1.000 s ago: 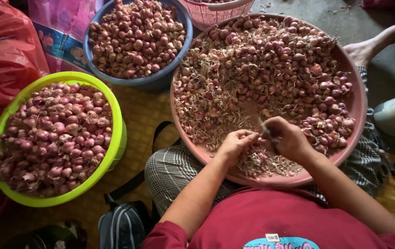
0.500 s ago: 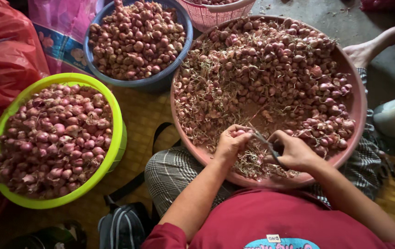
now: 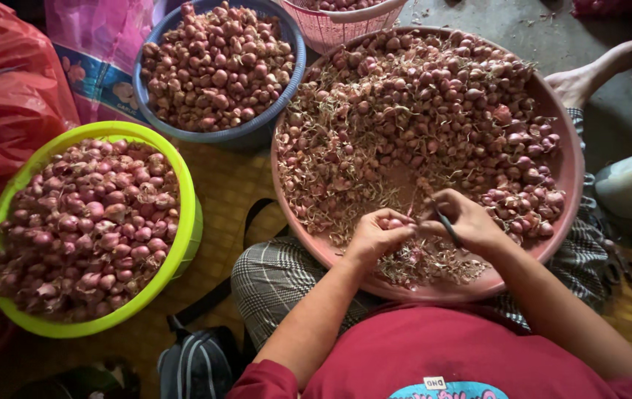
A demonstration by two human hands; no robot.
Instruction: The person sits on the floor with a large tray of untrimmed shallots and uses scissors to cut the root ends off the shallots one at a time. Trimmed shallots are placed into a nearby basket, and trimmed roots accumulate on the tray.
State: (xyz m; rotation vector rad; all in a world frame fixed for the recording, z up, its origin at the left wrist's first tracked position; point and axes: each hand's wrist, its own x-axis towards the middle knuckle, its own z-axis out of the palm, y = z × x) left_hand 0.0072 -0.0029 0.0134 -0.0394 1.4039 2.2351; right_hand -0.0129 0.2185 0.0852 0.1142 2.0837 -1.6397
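A wide pink basin (image 3: 568, 174) rests on my lap, heaped with small red shallots (image 3: 434, 103) and dry trimmings. My left hand (image 3: 376, 235) pinches one shallot (image 3: 392, 222) over the basin's near side. Right beside it, my right hand (image 3: 467, 220) grips a small dark-handled knife (image 3: 445, 220), its blade end touching that shallot. Both hands meet above a pile of cut roots and skins (image 3: 419, 262).
A lime green tub (image 3: 183, 222) full of shallots stands at my left. A blue basin (image 3: 249, 129) of shallots is behind it, with a pink mesh basket (image 3: 345, 22) beyond. Red plastic sacks (image 3: 6, 96) lie far left. Another person's bare foot (image 3: 589, 74) rests at the right.
My hands shifted slightly toward me and left over the trimmings pile, then drew together on one shallot. The basins have not moved.
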